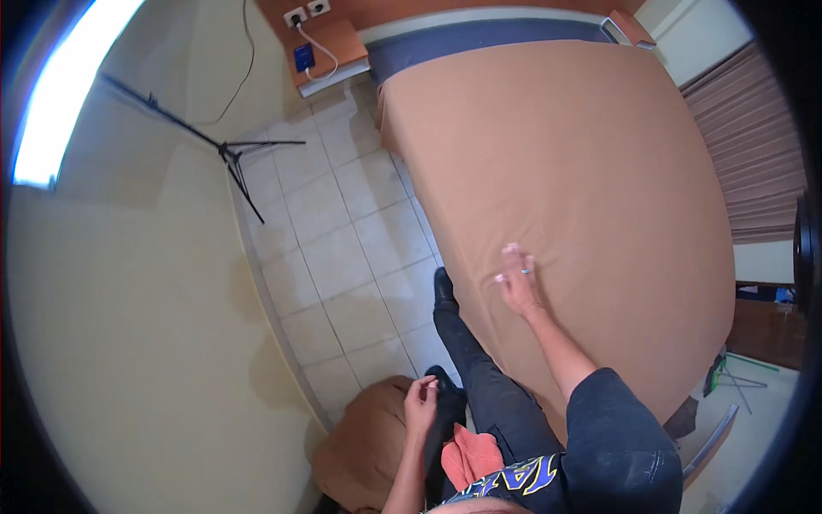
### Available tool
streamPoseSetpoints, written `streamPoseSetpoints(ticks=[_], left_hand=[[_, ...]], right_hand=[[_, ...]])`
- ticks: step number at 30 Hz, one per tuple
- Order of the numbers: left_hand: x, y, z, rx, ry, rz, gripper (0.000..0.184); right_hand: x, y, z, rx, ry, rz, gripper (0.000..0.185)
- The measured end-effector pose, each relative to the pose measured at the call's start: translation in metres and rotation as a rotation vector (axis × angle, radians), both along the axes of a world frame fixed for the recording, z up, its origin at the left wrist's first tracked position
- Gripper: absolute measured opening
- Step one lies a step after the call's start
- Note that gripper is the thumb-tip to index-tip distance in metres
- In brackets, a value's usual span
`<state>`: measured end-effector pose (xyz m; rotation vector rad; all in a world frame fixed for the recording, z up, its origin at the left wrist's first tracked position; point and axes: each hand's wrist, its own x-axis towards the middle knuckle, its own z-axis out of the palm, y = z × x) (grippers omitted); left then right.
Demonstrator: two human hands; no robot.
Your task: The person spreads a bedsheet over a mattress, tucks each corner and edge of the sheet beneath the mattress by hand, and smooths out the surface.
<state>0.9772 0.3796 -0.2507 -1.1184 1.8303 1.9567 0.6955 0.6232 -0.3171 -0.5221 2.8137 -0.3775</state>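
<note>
A brown fitted sheet (pixel 591 163) covers the bed, with small wrinkles around my right hand (pixel 518 283). That hand lies over the sheet near the bed's left edge, fingers spread and slightly blurred, a ring on one finger. Nothing shows in its grasp. My left hand (pixel 421 403) hangs low by my leg with loosely bent fingers and nothing visible in them. Below it sits a bundle of brown fabric (pixel 364 445) on the floor. An orange-red cloth (pixel 471 458) hangs at my waist, touched by neither hand.
Left of the bed runs a tiled floor (pixel 330 253) beside the wall. A black tripod light stand (pixel 224 152) stands there with a bright lamp (pixel 73 86). A bedside shelf (pixel 338 47) holds a blue device (pixel 304 57) on a white cable. A pleated curtain (pixel 745 137) hangs at right.
</note>
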Motion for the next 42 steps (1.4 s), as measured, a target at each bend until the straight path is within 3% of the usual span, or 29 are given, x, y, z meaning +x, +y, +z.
streamPoseSetpoints(ticks=[2, 3, 5, 6, 8, 12, 13, 15, 16, 19, 21, 25, 26, 28, 30, 32, 34, 36, 41, 42], left_hand=[[-0.064, -0.012, 0.012, -0.081, -0.017, -0.182, 0.024], [-0.093, -0.014, 0.008, -0.082, -0.016, -0.185, 0.025], [-0.149, -0.020, -0.003, -0.077, -0.046, -0.215, 0.026], [-0.180, -0.022, -0.013, -0.092, -0.058, -0.254, 0.027], [-0.230, -0.013, -0.019, -0.093, -0.096, -0.306, 0.028], [-0.301, 0.012, -0.036, -0.093, -0.039, -0.311, 0.027], [-0.311, 0.018, -0.039, -0.051, -0.048, -0.315, 0.026], [-0.326, 0.024, -0.039, 0.063, -0.061, -0.309, 0.024], [-0.331, 0.025, -0.039, 0.080, -0.069, -0.327, 0.025], [-0.333, 0.014, -0.033, 0.127, -0.077, -0.367, 0.025], [-0.343, -0.011, -0.030, 0.170, -0.045, -0.310, 0.025], [-0.364, -0.085, -0.036, 0.068, -0.115, -0.352, 0.025], [-0.358, -0.105, -0.055, 0.058, -0.083, -0.333, 0.024], [-0.370, -0.143, -0.065, 0.053, -0.135, -0.289, 0.023], [-0.394, -0.181, -0.058, 0.009, -0.167, -0.343, 0.022], [-0.410, -0.209, -0.047, -0.028, -0.209, -0.363, 0.022], [-0.428, -0.238, -0.047, -0.031, -0.095, -0.312, 0.022], [-0.459, -0.260, -0.031, -0.035, -0.203, -0.352, 0.021], [-0.520, -0.282, -0.036, -0.040, -0.167, -0.417, 0.022], [-0.531, -0.281, -0.039, -0.038, -0.179, -0.423, 0.022]], right_hand=[[-0.049, 0.017, -0.011, 0.095, 0.101, -0.529, 0.074], [-0.080, 0.017, -0.024, 0.088, 0.094, -0.529, 0.074], [-0.128, 0.017, -0.061, 0.324, -0.062, -1.189, 0.074], [-0.145, 0.006, -0.064, 0.342, -0.085, -1.211, 0.074], [-0.177, -0.045, -0.045, 0.262, -0.001, -1.013, 0.074], [-0.244, -0.127, -0.028, 0.243, -0.098, -0.599, 0.069], [-0.256, -0.137, -0.028, 0.246, -0.103, -0.600, 0.069], [-0.277, -0.153, -0.029, 0.147, -0.058, -0.289, 0.065], [-0.286, -0.155, -0.031, 0.150, -0.060, -0.283, 0.065], [-0.306, -0.131, -0.024, 0.049, -0.069, 0.042, 0.061], [-0.325, -0.106, -0.026, -0.154, -0.040, -0.077, 0.063], [-0.350, -0.061, -0.056, 0.064, 0.070, -0.818, 0.075], [-0.357, -0.071, -0.059, 0.063, 0.080, -0.828, 0.075], [-0.368, -0.095, -0.050, 0.222, -0.140, -0.992, 0.077], [-0.383, -0.138, -0.050, 0.259, -0.244, -1.013, 0.073], [-0.402, -0.175, -0.057, 0.296, -0.047, -0.937, 0.070], [-0.431, -0.214, -0.054, 0.300, -0.060, -0.899, 0.069], [-0.460, -0.249, -0.048, 0.301, -0.069, -0.878, 0.068], [-0.505, -0.305, -0.042, 0.199, -0.023, -0.394, 0.064], [-0.506, -0.305, -0.043, 0.202, -0.035, -0.398, 0.064]])
